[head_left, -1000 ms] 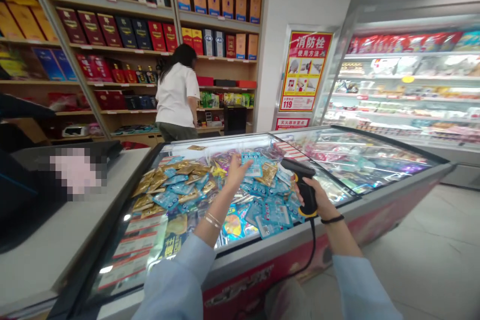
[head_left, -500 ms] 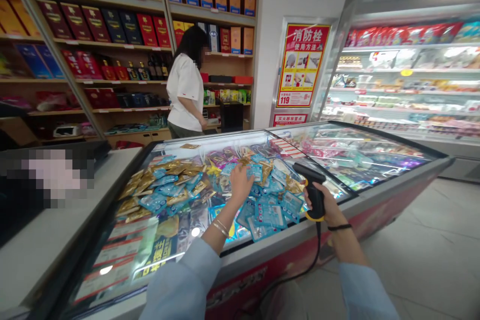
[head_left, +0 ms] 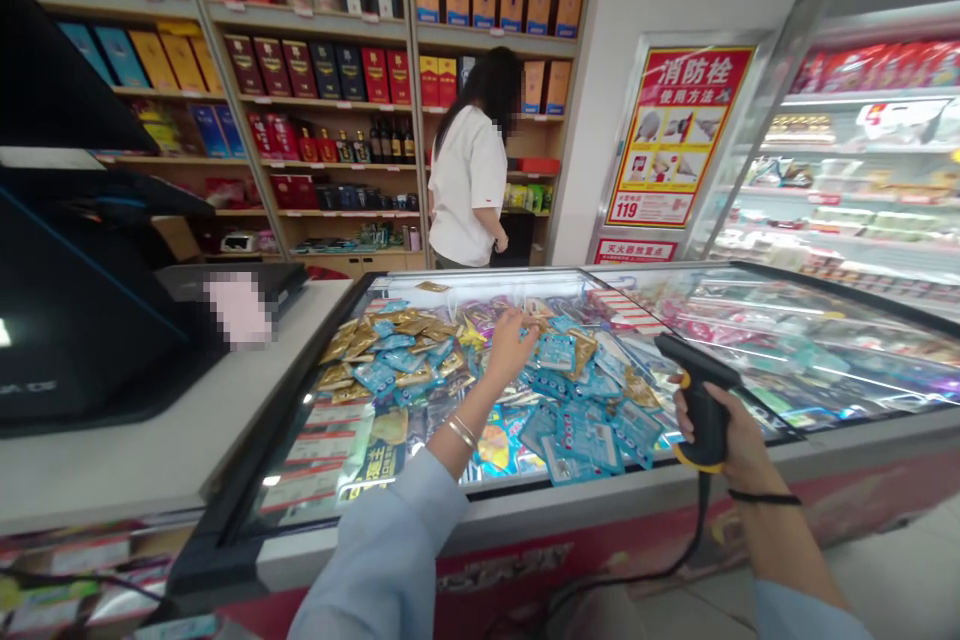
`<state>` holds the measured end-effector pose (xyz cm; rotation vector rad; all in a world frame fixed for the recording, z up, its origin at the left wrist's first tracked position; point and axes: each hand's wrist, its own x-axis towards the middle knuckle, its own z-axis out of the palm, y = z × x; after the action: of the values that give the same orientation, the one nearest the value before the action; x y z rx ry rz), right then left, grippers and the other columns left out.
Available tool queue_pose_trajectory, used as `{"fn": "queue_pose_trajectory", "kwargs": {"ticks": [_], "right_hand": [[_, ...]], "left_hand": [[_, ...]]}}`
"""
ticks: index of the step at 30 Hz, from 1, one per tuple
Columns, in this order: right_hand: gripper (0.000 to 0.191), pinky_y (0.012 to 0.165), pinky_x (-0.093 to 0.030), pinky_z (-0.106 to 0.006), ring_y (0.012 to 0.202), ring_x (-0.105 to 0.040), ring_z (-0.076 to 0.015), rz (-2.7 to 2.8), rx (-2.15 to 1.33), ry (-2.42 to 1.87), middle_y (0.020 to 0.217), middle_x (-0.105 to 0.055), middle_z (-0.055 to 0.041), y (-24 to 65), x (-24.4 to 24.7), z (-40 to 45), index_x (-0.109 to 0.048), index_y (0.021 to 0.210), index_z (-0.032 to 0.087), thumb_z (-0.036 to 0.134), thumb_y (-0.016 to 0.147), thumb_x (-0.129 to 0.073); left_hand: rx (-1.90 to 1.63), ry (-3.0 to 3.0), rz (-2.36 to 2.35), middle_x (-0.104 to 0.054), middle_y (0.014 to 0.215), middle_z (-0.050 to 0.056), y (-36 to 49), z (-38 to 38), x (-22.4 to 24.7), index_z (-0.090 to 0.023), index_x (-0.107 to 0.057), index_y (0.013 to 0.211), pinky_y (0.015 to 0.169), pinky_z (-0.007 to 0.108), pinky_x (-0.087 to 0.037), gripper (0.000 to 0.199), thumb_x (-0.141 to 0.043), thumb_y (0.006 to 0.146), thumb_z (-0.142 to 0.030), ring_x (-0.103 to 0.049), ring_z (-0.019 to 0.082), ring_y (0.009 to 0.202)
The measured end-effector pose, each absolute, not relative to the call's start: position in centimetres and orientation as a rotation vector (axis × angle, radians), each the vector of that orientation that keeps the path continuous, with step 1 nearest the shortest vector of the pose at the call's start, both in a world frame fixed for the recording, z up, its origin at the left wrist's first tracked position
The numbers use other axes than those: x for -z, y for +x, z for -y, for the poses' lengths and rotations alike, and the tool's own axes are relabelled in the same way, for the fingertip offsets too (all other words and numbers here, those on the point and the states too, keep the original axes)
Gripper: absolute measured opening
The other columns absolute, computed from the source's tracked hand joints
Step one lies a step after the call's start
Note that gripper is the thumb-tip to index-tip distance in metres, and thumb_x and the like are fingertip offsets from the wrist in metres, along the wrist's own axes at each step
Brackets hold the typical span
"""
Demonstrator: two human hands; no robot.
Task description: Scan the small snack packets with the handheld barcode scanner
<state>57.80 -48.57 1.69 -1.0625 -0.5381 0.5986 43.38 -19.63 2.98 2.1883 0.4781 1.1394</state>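
Observation:
My right hand [head_left: 731, 435] is wrapped round the handle of a black and yellow barcode scanner [head_left: 705, 415], held above the near edge of a glass-topped chest freezer [head_left: 480, 512]. Its cord hangs down in front. My left hand [head_left: 511, 348] reaches over the glass, fingers curled in at the far side of the packets; what they hold, if anything, is hidden. Right of this hand lies a heap of mostly blue snack packets [head_left: 581, 435], with some gold ones. To its left spreads a second heap of gold packets [head_left: 349, 340] mixed with blue.
A counter [head_left: 247, 400] with a black checkout machine [head_left: 82, 300] stands on the left. Beyond the freezer, a person in a white shirt [head_left: 469, 190] is by shelves of boxed bottles [head_left: 330, 125]. An open display fridge [head_left: 855, 160] is at the right.
The view has swung left, bringing the checkout machine into sight. My left hand stays at the packets, its fingers more curled. The scanner is still in my right hand.

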Motion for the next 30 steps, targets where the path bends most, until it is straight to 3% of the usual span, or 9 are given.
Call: {"fn": "queue_pose_trajectory", "kwargs": {"ticks": [7, 13, 21, 30], "right_hand": [[0.029, 0.034, -0.038, -0.026, 0.041, -0.045, -0.0130, 0.629, -0.631, -1.005, 0.061, -0.053, -0.0021, 53.7, -4.3, 44.6, -0.069, 0.090, 0.020, 0.045, 0.078, -0.062], [0.032, 0.033, -0.040, -0.025, 0.040, -0.045, -0.0119, 0.776, -0.751, -0.943, 0.061, -0.054, 0.0009, 48.3, -5.5, 38.3, -0.065, 0.093, 0.021, 0.048, 0.076, -0.063], [0.035, 0.031, -0.043, -0.021, 0.036, -0.050, -0.0103, 0.830, -0.975, -0.874, 0.058, -0.061, 0.0012, 42.8, -2.8, 29.2, -0.064, 0.084, 0.016, 0.050, 0.075, -0.068], [0.036, 0.031, -0.044, -0.021, 0.035, -0.052, -0.0106, 0.761, -1.134, -0.861, 0.055, -0.062, 0.0014, 41.5, 0.1, 24.3, -0.065, 0.084, 0.015, 0.050, 0.074, -0.070]], "left_hand": [[-1.358, 2.185, -0.528, -0.065, 0.122, 0.009, 31.0, 11.5, -8.2, -0.020, -0.066, 0.104, 0.106, 0.040, -0.043, 0.021, -0.053, 0.089, -0.028, -0.058, 0.022, 0.118], [-1.349, 2.177, -0.792, -0.071, 0.109, 0.007, 22.1, 5.8, -5.7, -0.019, -0.063, 0.104, 0.097, 0.036, -0.049, 0.025, -0.051, 0.088, -0.035, -0.066, 0.020, 0.100], [-1.181, 2.570, -1.058, -0.069, 0.109, 0.010, 21.5, 3.7, 0.4, -0.020, -0.064, 0.097, 0.101, 0.040, -0.045, 0.018, -0.047, 0.089, -0.020, -0.061, 0.025, 0.111], [-1.020, 2.709, -1.225, -0.068, 0.111, 0.012, 22.8, 2.9, 0.4, -0.019, -0.067, 0.106, 0.098, 0.044, -0.045, 0.030, -0.040, 0.092, -0.018, -0.059, 0.029, 0.110]]}}
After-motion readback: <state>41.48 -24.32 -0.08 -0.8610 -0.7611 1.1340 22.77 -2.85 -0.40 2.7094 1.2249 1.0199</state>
